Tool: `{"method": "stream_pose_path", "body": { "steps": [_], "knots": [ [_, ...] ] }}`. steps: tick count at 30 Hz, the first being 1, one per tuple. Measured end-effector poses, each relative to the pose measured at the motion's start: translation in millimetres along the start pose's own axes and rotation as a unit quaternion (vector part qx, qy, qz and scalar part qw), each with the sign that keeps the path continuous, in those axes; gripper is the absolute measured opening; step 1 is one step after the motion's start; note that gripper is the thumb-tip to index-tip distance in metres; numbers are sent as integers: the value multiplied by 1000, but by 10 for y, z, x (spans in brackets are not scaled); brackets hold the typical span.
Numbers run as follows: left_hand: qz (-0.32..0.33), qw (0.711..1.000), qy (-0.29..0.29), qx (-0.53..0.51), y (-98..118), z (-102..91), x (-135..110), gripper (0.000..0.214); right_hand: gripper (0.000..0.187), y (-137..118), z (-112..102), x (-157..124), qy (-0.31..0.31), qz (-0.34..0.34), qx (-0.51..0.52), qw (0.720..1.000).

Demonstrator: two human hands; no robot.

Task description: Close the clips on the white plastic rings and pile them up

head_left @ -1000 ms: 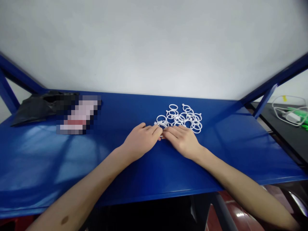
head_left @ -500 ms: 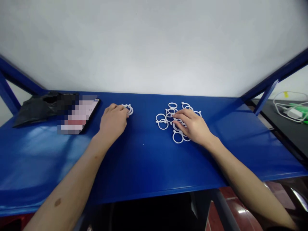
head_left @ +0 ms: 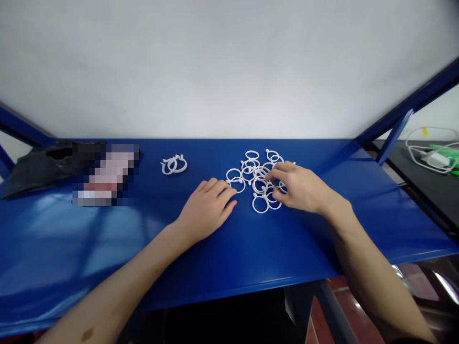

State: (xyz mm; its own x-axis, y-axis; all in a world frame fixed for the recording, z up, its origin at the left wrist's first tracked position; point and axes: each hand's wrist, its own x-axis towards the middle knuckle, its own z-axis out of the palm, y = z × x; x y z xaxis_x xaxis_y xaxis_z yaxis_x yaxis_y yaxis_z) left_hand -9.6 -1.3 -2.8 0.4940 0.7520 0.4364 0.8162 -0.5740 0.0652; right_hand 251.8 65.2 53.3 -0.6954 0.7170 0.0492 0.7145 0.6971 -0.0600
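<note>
Several thin white plastic rings [head_left: 260, 212], each with a small knob, lie overlapping in a loose pile right of the middle of the blue shelf. My right hand [head_left: 303, 188] reaches over the right side of this pile, its fingers bent and the thumb apart from them; some rings are hidden beneath it. At the pile's left edge is my left hand [head_left: 208, 208], palm down, fingers extended, the fingertips close to the nearest ring, with nothing seen in it. A few more white rings [head_left: 182, 168] rest in a small group farther left.
A phone [head_left: 107, 174], partly blurred out, lies on the blue shelf [head_left: 229, 258] at the left, beside a black plastic bag [head_left: 39, 167]. A pale wall [head_left: 222, 71] rises behind. On the right, a white cable [head_left: 412, 153] sits on a dark surface beyond a blue support.
My left hand has left the small ring group and moved right to the pile, uncovering that group. My right hand has shifted slightly right, with its thumb and fingers farther apart.
</note>
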Motion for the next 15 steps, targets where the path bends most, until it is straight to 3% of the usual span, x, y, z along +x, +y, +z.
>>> {"method": "stream_pose_path", "body": {
  "steps": [4, 10, 15],
  "knots": [
    [-28, 998, -8, 47, 100, 110, -6, 29, 25, -67, 21, 3, -19, 2, 7, 1000],
    [-41, 998, -18, 42, -53, 88, -6, 26, 13, -113, 112, 30, -13, -10, -20, 1000],
    [-53, 998, -9, 26, -123, 48, -6, 26, 15, -94, 109, 31, -5, -4, -5, 1000]
  ]
}}
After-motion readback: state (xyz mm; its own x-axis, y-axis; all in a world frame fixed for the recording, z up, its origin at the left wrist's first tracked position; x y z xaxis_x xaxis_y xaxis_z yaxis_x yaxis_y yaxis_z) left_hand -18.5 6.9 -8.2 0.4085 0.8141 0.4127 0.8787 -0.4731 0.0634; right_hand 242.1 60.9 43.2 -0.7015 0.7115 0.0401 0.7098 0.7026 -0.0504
